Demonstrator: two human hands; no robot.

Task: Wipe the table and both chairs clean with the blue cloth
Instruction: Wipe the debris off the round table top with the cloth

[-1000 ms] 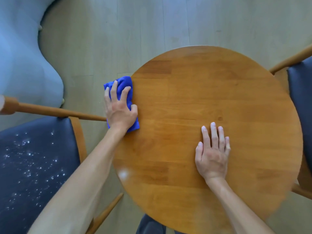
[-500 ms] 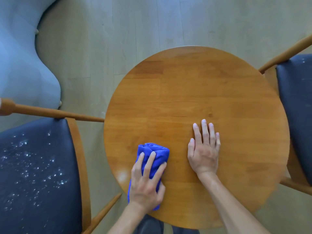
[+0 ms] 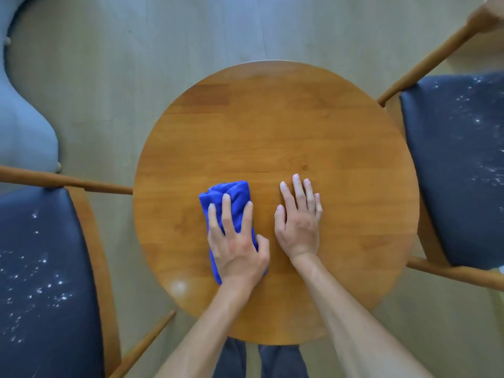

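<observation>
A round wooden table (image 3: 286,118) fills the middle of the view. On its near-centre lies the bunched blue cloth (image 3: 231,195), and my left hand (image 3: 237,241) presses on it with straight, spread fingers, thumb at the cloth's right side. Just to its right, my right hand (image 3: 298,219) rests flat on the bare wood. A chair with a dark seat (image 3: 41,268) speckled with white crumbs stands at the left. A second dark-seated chair (image 3: 458,165), also speckled white, stands at the right.
A pale blue upholstered piece (image 3: 24,118) sits on the wooden floor (image 3: 136,50) at the far left. A faint whitish smear (image 3: 178,287) shows on the table near its front left edge. My legs (image 3: 259,361) are under the near edge.
My left hand slid the cloth from the table's left edge to its near side, then up towards the centre beside my right hand. The view shifted, showing more of the right chair.
</observation>
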